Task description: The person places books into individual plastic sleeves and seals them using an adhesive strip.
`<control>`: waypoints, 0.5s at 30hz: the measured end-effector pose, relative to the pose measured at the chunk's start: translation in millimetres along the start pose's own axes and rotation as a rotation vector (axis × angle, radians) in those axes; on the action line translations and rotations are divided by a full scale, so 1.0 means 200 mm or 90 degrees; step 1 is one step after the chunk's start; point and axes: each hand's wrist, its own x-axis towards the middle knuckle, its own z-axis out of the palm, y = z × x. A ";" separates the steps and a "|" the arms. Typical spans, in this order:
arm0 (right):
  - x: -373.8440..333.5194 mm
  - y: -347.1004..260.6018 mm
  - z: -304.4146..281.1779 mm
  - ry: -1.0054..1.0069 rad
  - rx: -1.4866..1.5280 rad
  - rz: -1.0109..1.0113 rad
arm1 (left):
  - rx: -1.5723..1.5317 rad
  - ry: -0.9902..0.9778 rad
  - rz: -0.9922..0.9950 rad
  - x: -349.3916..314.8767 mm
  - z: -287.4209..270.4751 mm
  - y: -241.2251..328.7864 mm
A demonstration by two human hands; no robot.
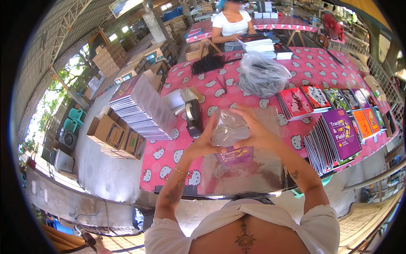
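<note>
Purple-covered notebooks (pixel 237 155) in clear plastic stand in front of me on the table. My left hand (pixel 206 143) grips them from the left side, its thumb on the plastic near the cover. From the right, my right hand (pixel 255 132) curls its fingers over the far edge, its thumb close to the left one. Shiny clear plastic (pixel 228 122) lies over the top, and glare hides how many notebooks are inside. A black tape dispenser (pixel 194 117) stands just beyond my left hand.
Left stands a tall plastic-wrapped notebook stack (pixel 139 106). Purple notebooks (pixel 334 137) and several colourful ones (pixel 296 103) lie right. Beyond are a bundled plastic bag (pixel 262 76) and a black brush-like thing (pixel 207 64). A person (pixel 231 25) sits across the pink patterned table (pixel 163 158). Cartons (pixel 111 132) stand on the floor.
</note>
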 end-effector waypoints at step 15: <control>-0.02 0.15 0.06 -0.158 -0.060 -0.061 | 0.359 0.157 0.190 -0.11 0.13 -0.08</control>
